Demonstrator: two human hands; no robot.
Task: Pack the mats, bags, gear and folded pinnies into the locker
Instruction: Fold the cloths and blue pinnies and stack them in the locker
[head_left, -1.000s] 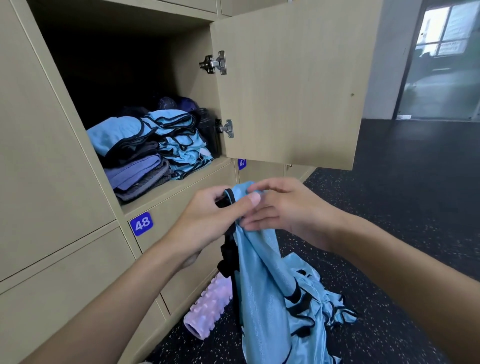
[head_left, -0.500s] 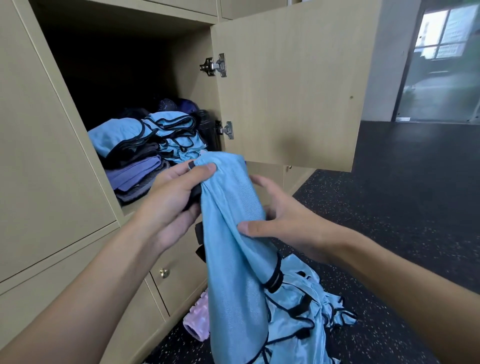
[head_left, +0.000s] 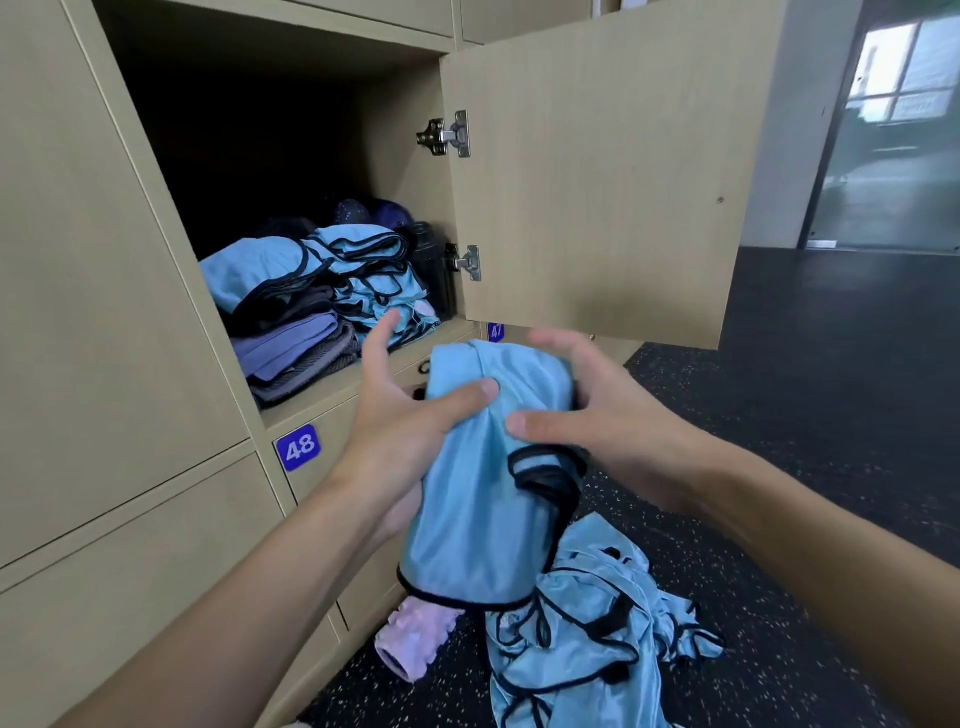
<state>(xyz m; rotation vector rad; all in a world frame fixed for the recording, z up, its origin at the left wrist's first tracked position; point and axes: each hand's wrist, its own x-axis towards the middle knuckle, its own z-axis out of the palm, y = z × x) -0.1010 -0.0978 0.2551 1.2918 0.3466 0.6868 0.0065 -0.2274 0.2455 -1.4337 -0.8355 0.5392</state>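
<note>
- Since half a second ago: the light-blue shiny fabric pinny with black edging (head_left: 467, 509) is no longer hanging at full length from the left hand (head_left: 410, 421). It is now sitting doubled over as a shorter bundle between both hands.
- Left hand: its thumb is pressing the front of the pinny against the palm, and the forefinger is sticking up free of the cloth.
- Right hand (head_left: 602, 415): it is cupping the fold, with its thumb lying on the front and its fingers curling over the top.
- Pinny, location: it is being held in the air just below and in front of the open beige wooden locker compartment (head_left: 363, 374), outside it.
- Stack of folded light-blue pinnies (head_left: 332, 265): it is lying inside the compartment on top of folded purple and grey mats (head_left: 291, 353).
- Dark purple items (head_left: 374, 210): these are sitting at the back of the compartment, too dim to identify.
- Beige locker door (head_left: 597, 182): it is standing open to the right on two metal hinges (head_left: 447, 135).
- Blue number plate reading 48 (head_left: 297, 447): it is showing on the drawer front below the compartment.
- Loose heap of light-blue pinnies (head_left: 587, 644): it is lying on the black speckled rubber floor (head_left: 779, 467).
- Pink ridged foam roller (head_left: 410, 639): it is lying on the floor just beside the heap, against the locker base.
</note>
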